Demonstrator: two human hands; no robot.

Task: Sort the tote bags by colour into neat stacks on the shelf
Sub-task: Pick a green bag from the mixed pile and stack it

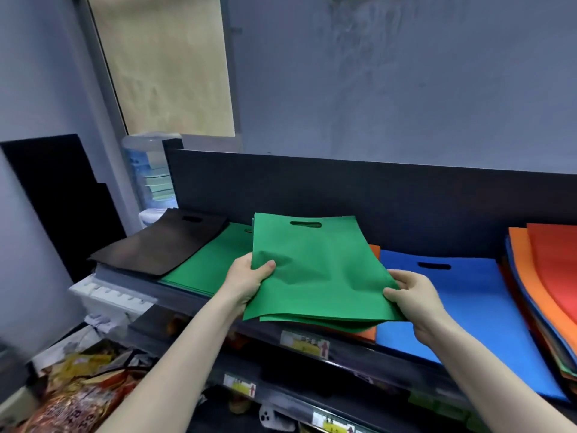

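Observation:
I hold a thin sheaf of green tote bags just above the shelf. My left hand grips its left edge, thumb on top. My right hand pinches its right edge. Under the sheaf lies an orange bag, mostly hidden. On the shelf to the left lies a green stack, and a black stack beyond it. A blue stack lies to the right. At the far right sits a mixed pile with red and orange bags on top.
A dark back panel closes the shelf behind the bags. Lower shelves with price tags run below. Packaged goods fill the lower left. A water dispenser bottle stands behind the shelf's left end.

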